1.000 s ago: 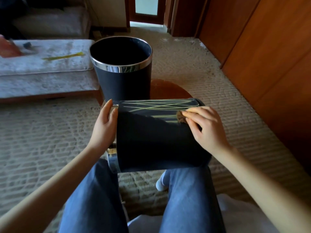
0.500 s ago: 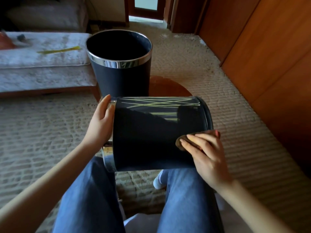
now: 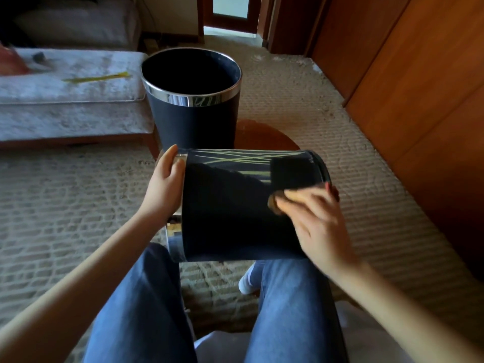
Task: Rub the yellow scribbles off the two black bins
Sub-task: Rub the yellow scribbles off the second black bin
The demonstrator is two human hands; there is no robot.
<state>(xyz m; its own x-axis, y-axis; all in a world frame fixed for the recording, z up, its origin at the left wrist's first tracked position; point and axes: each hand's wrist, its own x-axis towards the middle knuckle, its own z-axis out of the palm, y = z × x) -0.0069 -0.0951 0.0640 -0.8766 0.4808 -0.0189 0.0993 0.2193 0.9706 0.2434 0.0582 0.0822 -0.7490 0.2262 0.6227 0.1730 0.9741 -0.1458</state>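
The right hand (image 3: 319, 224) has moved up the wall of the bin since half a second ago, back towards the scribbles, and it is blurred by the stroke. Its fingers are bunched over a brown pad (image 3: 273, 204) and hold it pressed to the wall; the thumb is hidden. The bin (image 3: 230, 213) lies on its side across the person's knees with its rim to the left, which turns the marked wall upward and within reach. The left hand (image 3: 165, 189) is flat, fingers straight and together, pressed against the rim end, evidently to brace the bin against the rubbing. Yellow scribbles (image 3: 235, 159) run in a band along the far edge of the wall; the near part shows plain black. Judgement: this bin is partly cleaned. The second bin (image 3: 193, 121) stands upright beyond it, apparently at the left edge of a round table (image 3: 267, 138), apart from both hands. Its facing wall shows no scribbles; the rest of it is out of view.
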